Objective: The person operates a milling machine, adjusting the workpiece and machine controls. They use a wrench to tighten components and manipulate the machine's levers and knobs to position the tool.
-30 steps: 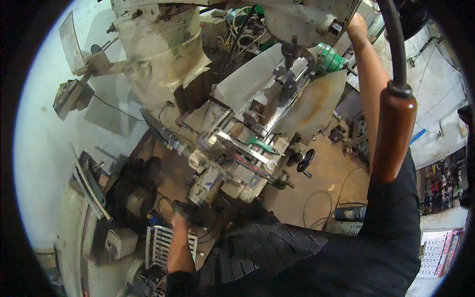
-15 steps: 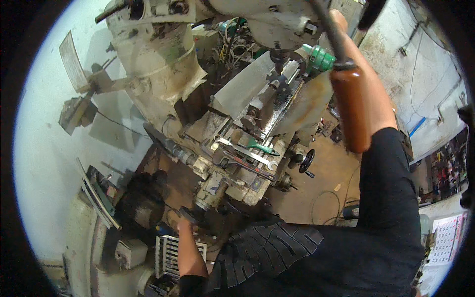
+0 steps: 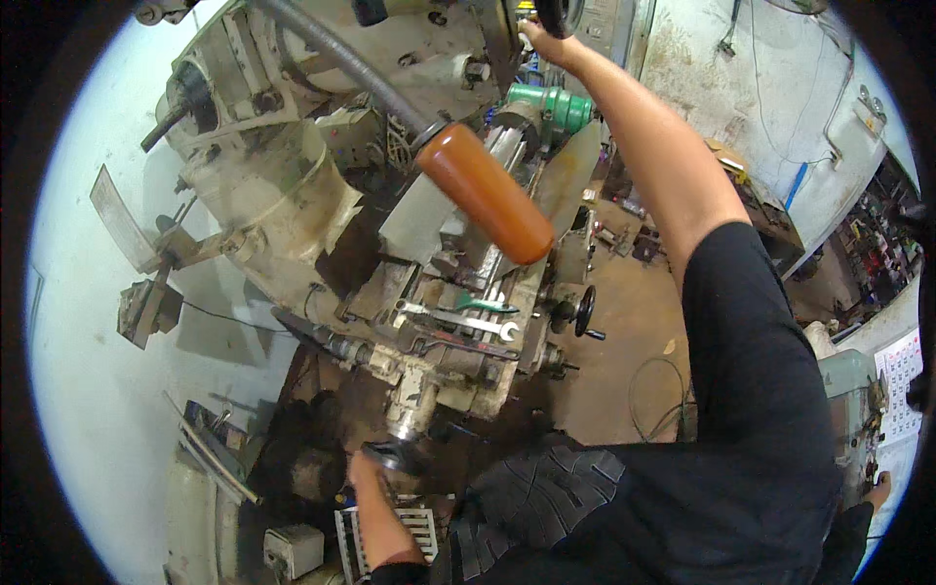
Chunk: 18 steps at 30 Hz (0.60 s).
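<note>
My left hand (image 3: 365, 472) is closed on the rim of a dark handwheel (image 3: 398, 456) at the near end of the milling machine's table base. My right arm reaches far up, and my right hand (image 3: 551, 44) has its fingers curled at the machine head, beside a black round knob (image 3: 561, 14); what they grip is partly cut off and unclear. A brown-handled lever (image 3: 487, 193) slants across the view in front of the machine bed. Behind it, the vise (image 3: 458, 234) is partly hidden. A combination wrench (image 3: 458, 318) and a green-handled brush (image 3: 485, 303) lie on the bed's near end.
A black crank wheel (image 3: 585, 310) juts from the machine's right side. A green cylindrical unit (image 3: 558, 107) sits at the bed's far end. A slotted metal rack (image 3: 419, 531) stands by my left forearm. Another person's hand (image 3: 880, 489) shows at the right edge.
The brown-handled lever has swung leftward across the view. My right hand has moved left at the top. The view has shifted slightly; my left hand stays at the handwheel.
</note>
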Motion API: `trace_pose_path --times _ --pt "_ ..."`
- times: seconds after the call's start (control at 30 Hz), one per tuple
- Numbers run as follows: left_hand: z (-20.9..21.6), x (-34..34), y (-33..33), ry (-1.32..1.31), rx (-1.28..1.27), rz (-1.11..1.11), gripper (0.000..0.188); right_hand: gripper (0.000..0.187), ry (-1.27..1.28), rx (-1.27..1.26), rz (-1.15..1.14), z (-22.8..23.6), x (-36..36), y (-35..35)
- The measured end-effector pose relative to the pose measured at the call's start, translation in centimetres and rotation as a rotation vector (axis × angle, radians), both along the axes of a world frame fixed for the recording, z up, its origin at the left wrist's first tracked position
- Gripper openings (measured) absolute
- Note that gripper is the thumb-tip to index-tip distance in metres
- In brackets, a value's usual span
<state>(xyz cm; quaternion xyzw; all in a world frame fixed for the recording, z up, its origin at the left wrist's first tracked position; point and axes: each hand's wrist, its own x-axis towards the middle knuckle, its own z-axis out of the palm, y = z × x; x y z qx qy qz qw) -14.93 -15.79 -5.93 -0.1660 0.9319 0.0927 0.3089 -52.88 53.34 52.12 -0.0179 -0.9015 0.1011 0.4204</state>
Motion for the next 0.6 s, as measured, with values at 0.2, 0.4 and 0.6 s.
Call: trace_pose_path --times 0.2,0.4,0.6 --pt "8.4 6.1 5.1 0.333 -0.075 0.121 0.033 0.034 0.490 0.109 0.193 -8.0 18.8 -2.9" --pt "0.2 7.4 7.3 0.190 0.216 0.064 0.038 0.015 0.306 -0.336 0.303 -23.4 33.8 -11.6" --pt "4.0 0.0 1.5 0.131 -0.070 -0.015 0.034 0.028 -0.537 -0.451 0.332 -34.4 38.1 -18.8"
